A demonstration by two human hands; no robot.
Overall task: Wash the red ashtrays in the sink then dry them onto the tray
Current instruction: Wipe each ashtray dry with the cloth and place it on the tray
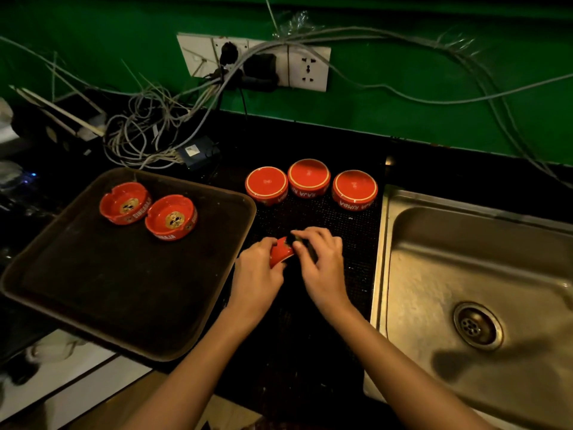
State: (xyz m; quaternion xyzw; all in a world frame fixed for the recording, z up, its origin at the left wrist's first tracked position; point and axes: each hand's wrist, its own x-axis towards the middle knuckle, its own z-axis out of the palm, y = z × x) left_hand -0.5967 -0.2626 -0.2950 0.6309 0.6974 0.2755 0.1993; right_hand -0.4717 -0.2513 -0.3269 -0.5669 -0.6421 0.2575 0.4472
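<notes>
Holding: the left hand (259, 265) has its fingers curled round a red ashtray (280, 255), which is tipped on its side over the dotted mat (341, 231), between tray and sink.
Right hand: the right hand (322, 262) pinches a small dark pad (305, 245) between thumb and bent fingers, and the pad is pressed against the upper edge of the red ashtray. Whether the pad is cloth or sponge cannot be told.
Tray: the brown tray (124, 305) lies to the left of the hands, with its near corner hanging past the counter edge.
On the tray: the first tray ashtray (125, 203) and the second tray ashtray (171, 217) sit mouth-up in the far part of the tray. They are just beside each other, each with a gold emblem in its bowl.
On the mat: the left upturned ashtray (266, 184), middle upturned ashtray (309, 176) and right upturned ashtray (355, 187) stand bottom-up in a close row beyond the hands. White lettering shows on their sides.
Sink: the steel sink (465, 259) lies to the right of the mat, with its drain (476, 325) uncovered.
Wall: the green wall (434, 88) carries a socket strip (307, 68), and a tangle of grey cables (148, 131) runs from it down onto the counter behind the tray.
</notes>
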